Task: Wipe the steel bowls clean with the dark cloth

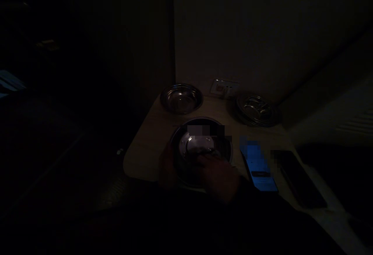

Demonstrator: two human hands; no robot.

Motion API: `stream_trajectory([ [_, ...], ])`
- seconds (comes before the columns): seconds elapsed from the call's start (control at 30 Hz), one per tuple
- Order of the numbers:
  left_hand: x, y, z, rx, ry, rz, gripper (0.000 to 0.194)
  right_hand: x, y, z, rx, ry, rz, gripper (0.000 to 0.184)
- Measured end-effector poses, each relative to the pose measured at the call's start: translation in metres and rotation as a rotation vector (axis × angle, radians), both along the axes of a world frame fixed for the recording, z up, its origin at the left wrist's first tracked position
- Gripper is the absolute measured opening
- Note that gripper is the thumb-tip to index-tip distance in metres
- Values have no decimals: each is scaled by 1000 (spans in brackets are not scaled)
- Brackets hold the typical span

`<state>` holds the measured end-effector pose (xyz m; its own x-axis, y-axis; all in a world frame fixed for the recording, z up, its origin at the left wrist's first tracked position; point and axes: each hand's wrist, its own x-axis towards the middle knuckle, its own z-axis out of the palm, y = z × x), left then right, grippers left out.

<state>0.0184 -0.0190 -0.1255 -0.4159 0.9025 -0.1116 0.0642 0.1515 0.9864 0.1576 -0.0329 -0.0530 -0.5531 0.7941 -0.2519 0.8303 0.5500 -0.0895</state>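
The view is very dark. A metal bowl [201,119] stands at the front of a small wooden table, its inside shiny. Against the bowl's left side rests my left hand [167,167], closed on its wall; the fingers are only faintly visible. My right hand [220,175] reaches over the near right rim with its bent fingers down in the bowl. Something dark shows by these fingertips, too dim to name. Right of the bowl lies a phone [260,169] with a lit blue screen.
On the wooden table [145,150], a second metal bowl [182,99] sits at the back left. A stack of metal plates [256,109] is at the back right. A wall socket [224,88] is behind. A dark flat object [303,179] lies right of the phone.
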Motion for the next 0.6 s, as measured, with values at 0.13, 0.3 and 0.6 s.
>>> stream_trajectory([
  [0.13,2,-1,7,-34,97,58,40,20,-8,6,83,-76,-38,24],
  [0.3,0,-4,-9,16,108,61,41,34,-16,6,166,-151,-121,29],
  [0.6,5,-6,6,-49,41,96,45,16,-2,-2,124,-108,-78,22],
])
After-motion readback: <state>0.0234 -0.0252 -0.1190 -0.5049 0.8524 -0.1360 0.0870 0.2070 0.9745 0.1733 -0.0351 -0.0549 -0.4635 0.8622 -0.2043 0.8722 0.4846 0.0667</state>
